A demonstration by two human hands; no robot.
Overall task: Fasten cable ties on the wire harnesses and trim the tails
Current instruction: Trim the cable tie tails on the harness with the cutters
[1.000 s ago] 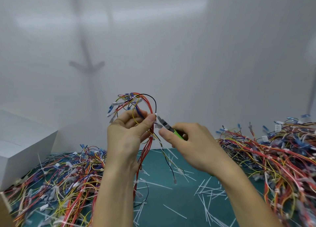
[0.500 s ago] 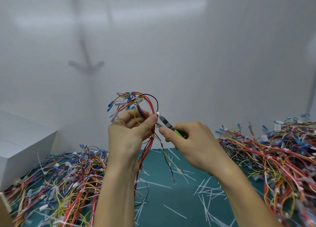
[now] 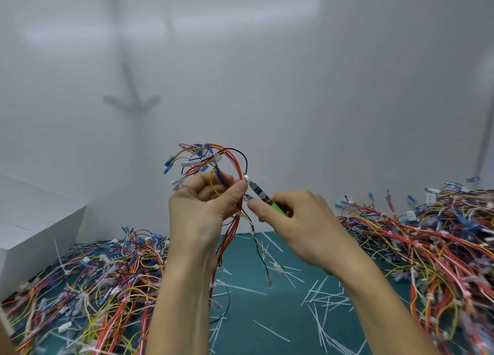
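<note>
Bright diffuse light, soft glare and faint shadows on the wall (image 3: 267,87), wide-angle bending, blurred edges

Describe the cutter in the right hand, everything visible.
The cutter is small: a dark metal head with a pale tip and a bright green handle, mostly hidden in the right hand gripping it. It slants up-left, tip at the held harness, beside the thumb of the left hand. Whether its blades are closed is unclear.
</note>
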